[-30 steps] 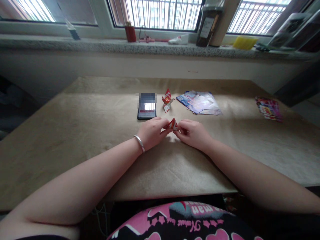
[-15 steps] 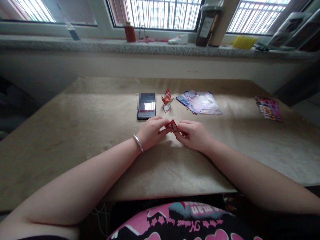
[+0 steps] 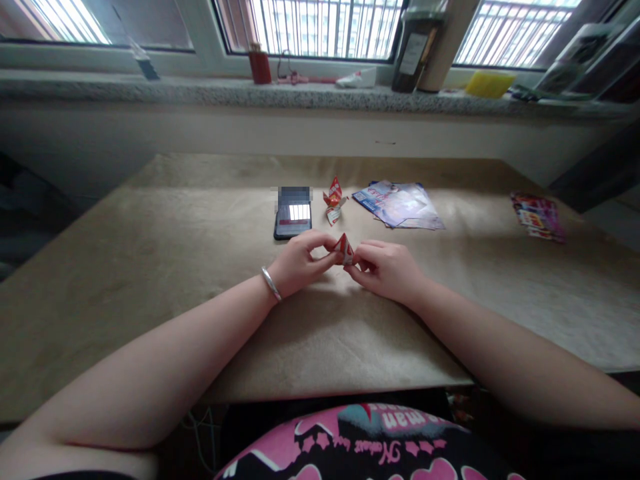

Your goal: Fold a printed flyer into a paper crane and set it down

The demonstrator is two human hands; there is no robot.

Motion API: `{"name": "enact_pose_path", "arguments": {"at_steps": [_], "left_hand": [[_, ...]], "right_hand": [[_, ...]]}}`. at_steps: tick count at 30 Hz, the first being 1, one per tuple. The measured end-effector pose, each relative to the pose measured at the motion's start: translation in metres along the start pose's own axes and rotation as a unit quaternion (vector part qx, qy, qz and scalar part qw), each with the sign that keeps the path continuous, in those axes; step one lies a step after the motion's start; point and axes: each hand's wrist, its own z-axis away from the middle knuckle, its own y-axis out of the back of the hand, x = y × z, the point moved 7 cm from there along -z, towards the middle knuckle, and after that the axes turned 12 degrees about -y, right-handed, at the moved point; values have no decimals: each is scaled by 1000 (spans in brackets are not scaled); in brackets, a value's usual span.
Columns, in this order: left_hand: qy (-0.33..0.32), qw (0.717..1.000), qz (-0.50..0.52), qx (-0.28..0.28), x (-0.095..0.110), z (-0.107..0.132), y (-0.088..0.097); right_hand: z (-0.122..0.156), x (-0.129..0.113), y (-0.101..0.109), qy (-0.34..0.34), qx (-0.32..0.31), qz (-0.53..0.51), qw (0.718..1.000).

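Note:
A small folded piece of red and white paper is pinched between both hands just above the brown table. My left hand, with a silver bracelet on the wrist, grips its left side with closed fingertips. My right hand pinches its right side, fingers curled. Behind them stands another folded red and white paper figure, untouched.
A phone with a lit screen lies just beyond my left hand. Glossy printed sheets lie to the right of it, and a pink printed packet sits near the table's right edge. The windowsill holds a red cup and other items.
The folded paper has turned more upright between my fingers and risen slightly. My left hand has shifted a little up and left; the right hand has barely moved.

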Motion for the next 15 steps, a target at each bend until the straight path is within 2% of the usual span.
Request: {"name": "enact_pose_path", "arguments": {"at_steps": [4, 7, 11, 15], "left_hand": [[21, 1000, 1, 6, -2, 0, 0], [36, 999, 19, -16, -4, 0, -3], [51, 996, 67, -34, -7, 1, -8], [72, 988, 129, -43, -12, 3, -15]], "right_hand": [[0, 6, 7, -36, 28, -95, 994], [1, 10, 15, -53, 60, -165, 983], [0, 7, 17, -30, 55, -195, 979], [-2, 11, 14, -49, 47, -222, 973]]}}
